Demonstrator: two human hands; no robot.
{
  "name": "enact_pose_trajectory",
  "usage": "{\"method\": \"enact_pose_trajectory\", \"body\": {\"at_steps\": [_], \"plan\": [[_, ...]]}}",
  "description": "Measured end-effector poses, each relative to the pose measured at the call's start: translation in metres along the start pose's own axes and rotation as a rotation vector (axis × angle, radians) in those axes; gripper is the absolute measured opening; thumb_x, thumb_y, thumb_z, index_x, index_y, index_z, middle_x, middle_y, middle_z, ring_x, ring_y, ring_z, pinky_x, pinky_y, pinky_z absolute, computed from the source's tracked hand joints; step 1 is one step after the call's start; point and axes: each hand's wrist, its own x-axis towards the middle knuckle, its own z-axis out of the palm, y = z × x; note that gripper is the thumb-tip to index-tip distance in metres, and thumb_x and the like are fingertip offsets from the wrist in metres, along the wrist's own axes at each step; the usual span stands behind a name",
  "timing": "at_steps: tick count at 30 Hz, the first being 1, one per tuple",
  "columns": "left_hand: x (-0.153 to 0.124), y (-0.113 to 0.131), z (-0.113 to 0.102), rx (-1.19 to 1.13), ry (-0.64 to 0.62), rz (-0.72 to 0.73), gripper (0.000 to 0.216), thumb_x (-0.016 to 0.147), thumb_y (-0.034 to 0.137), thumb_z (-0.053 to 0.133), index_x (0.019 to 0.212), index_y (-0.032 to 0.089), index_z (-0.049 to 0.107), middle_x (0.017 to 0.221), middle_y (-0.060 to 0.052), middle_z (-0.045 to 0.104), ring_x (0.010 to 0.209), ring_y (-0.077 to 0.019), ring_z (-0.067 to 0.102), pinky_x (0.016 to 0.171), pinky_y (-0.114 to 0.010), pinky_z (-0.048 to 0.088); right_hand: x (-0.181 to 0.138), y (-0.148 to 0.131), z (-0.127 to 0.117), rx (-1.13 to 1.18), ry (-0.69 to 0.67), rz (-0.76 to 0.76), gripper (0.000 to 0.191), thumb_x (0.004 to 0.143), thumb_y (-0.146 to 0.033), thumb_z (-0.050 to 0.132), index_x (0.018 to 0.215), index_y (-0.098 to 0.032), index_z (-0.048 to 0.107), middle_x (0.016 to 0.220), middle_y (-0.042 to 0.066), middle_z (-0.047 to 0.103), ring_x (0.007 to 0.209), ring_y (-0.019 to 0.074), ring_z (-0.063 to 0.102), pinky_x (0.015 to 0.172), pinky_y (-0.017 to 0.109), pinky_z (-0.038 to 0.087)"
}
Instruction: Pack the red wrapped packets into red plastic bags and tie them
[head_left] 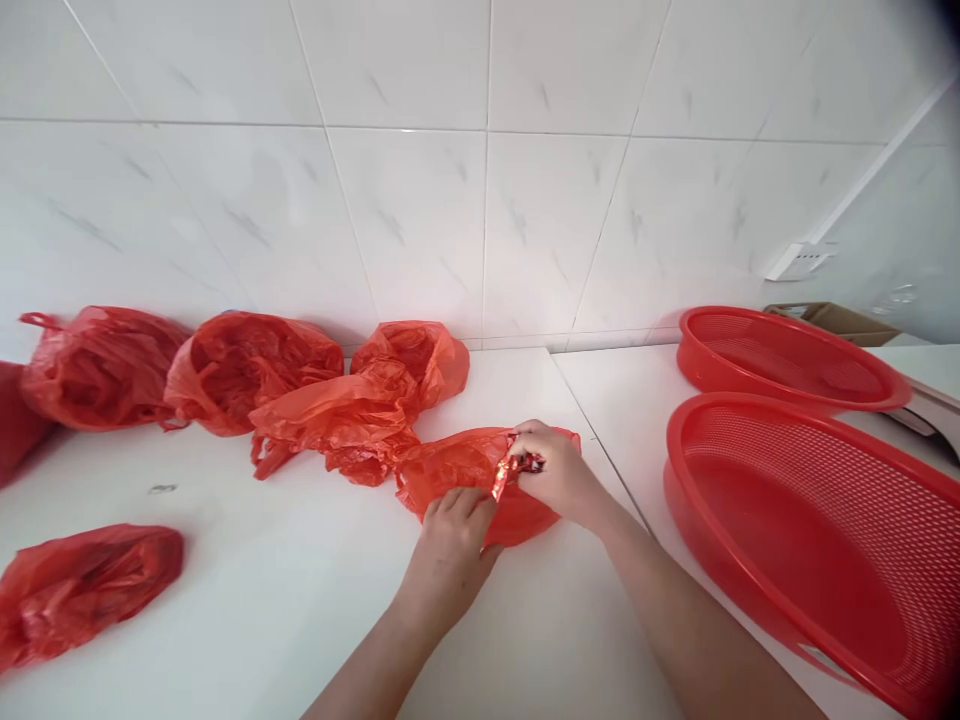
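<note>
A thin red plastic bag (442, 465) lies with its mouth spread on the white table, below both of my hands. My left hand (452, 545) is at the bag's near edge, its fingers curled over the plastic and its thumb lower down. Over the bag's right part, my right hand (551, 470) is closed around shiny red foil-wrapped packets (504, 475); one sticks out down towards my left hand. The fingers hide how many there are.
Several crumpled red plastic bags (255, 370) stand along the tiled wall (405, 220). Another red bag (97, 585) lies at the front left. To the right are two red plastic baskets (787, 530), with a cardboard box (840, 325) behind them. A seam crosses the tabletop (300, 590).
</note>
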Motion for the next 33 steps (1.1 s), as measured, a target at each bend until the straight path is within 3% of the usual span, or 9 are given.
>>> {"method": "enact_pose_trajectory", "body": {"at_steps": [2, 5, 10, 13, 18, 21, 24, 29, 33], "plan": [[-0.002, -0.004, 0.002, -0.005, -0.095, 0.009, 0.035, 0.075, 0.01, 0.055, 0.107, 0.024, 0.058, 0.107, -0.007, 0.062, 0.099, -0.028, 0.055, 0.08, -0.044, 0.047, 0.01, 0.009, 0.015, -0.077, -0.055, 0.008, 0.023, 0.067, -0.007, 0.051, 0.076, -0.025, 0.061, 0.099, 0.0, 0.059, 0.079, 0.0142, 0.059, 0.067, 0.029, 0.049], [-0.005, -0.004, 0.003, -0.02, -0.186, 0.023, 0.029, 0.074, 0.007, 0.052, 0.097, 0.022, 0.061, 0.104, -0.008, 0.064, 0.099, -0.0278, 0.056, 0.08, -0.043, 0.048, 0.015, 0.023, 0.029, -0.075, -0.144, 0.02, 0.04, 0.067, -0.014, 0.063, 0.103, -0.031, 0.063, 0.117, 0.001, 0.055, 0.1, 0.0186, 0.057, 0.081, 0.033, 0.049], [-0.002, -0.007, 0.005, -0.04, -0.231, 0.011, 0.022, 0.074, 0.01, 0.054, 0.091, 0.02, 0.063, 0.11, -0.01, 0.063, 0.111, -0.0303, 0.053, 0.09, -0.047, 0.045, 0.015, 0.045, 0.032, -0.003, -0.11, 0.066, 0.077, 0.065, -0.025, 0.072, 0.135, -0.031, 0.04, 0.13, 0.005, 0.049, 0.116, 0.0218, 0.05, 0.093, 0.037, 0.045], [0.004, -0.013, 0.004, -0.059, -0.202, 0.006, 0.024, 0.073, 0.012, 0.057, 0.094, 0.021, 0.063, 0.118, -0.01, 0.061, 0.117, -0.0313, 0.05, 0.095, -0.047, 0.043, 0.014, 0.054, 0.029, 0.023, -0.038, 0.026, 0.066, 0.07, -0.03, 0.069, 0.13, -0.031, 0.045, 0.128, 0.003, 0.051, 0.116, 0.0206, 0.05, 0.095, 0.037, 0.044], [0.023, -0.018, -0.01, -0.1, -0.087, -0.146, 0.016, 0.082, 0.023, 0.051, 0.093, 0.023, 0.062, 0.095, -0.005, 0.066, 0.082, -0.0216, 0.062, 0.067, -0.033, 0.049, 0.015, 0.064, 0.024, 0.031, 0.227, 0.004, 0.02, 0.087, -0.035, 0.049, 0.099, -0.023, 0.061, 0.102, 0.004, 0.063, 0.096, 0.0183, 0.059, 0.086, 0.035, 0.048], [0.04, -0.024, -0.014, -0.081, 0.061, -0.177, 0.019, 0.086, 0.024, 0.047, 0.097, 0.023, 0.062, 0.095, -0.004, 0.066, 0.085, -0.0202, 0.062, 0.07, -0.031, 0.049, 0.014, 0.066, 0.024, 0.01, 0.279, 0.024, 0.021, 0.088, -0.038, 0.047, 0.09, -0.022, 0.061, 0.095, 0.005, 0.065, 0.09, 0.0192, 0.06, 0.08, 0.035, 0.049], [0.055, -0.036, -0.01, -0.04, 0.145, -0.186, 0.027, 0.085, 0.017, 0.046, 0.106, 0.024, 0.061, 0.112, -0.006, 0.063, 0.099, -0.0217, 0.06, 0.08, -0.034, 0.05, 0.012, 0.065, 0.027, -0.015, 0.225, 0.04, 0.023, 0.085, -0.039, 0.053, 0.1, -0.024, 0.061, 0.101, 0.004, 0.066, 0.096, 0.0204, 0.061, 0.085, 0.037, 0.048], [0.07, -0.054, 0.001, -0.009, 0.217, -0.271, 0.043, 0.085, 0.017, 0.048, 0.127, 0.024, 0.05, 0.146, -0.01, 0.038, 0.129, -0.0305, 0.042, 0.088, -0.046, 0.05, 0.011, 0.065, 0.032, -0.02, 0.079, 0.087, 0.031, 0.088, -0.034, 0.047, 0.118, -0.03, 0.055, 0.113, 0.001, 0.065, 0.104, 0.0193, 0.06, 0.089, 0.036, 0.048], [0.069, -0.051, 0.002, -0.085, 0.228, -0.164, 0.038, 0.086, 0.016, 0.047, 0.121, 0.027, 0.055, 0.14, -0.006, 0.047, 0.125, -0.025, 0.048, 0.095, -0.042, 0.048, 0.013, 0.068, 0.033, -0.086, 0.087, 0.069, 0.041, 0.085, -0.031, 0.051, 0.126, -0.028, 0.05, 0.112, 0.005, 0.065, 0.105, 0.0221, 0.06, 0.089, 0.039, 0.048]]}}
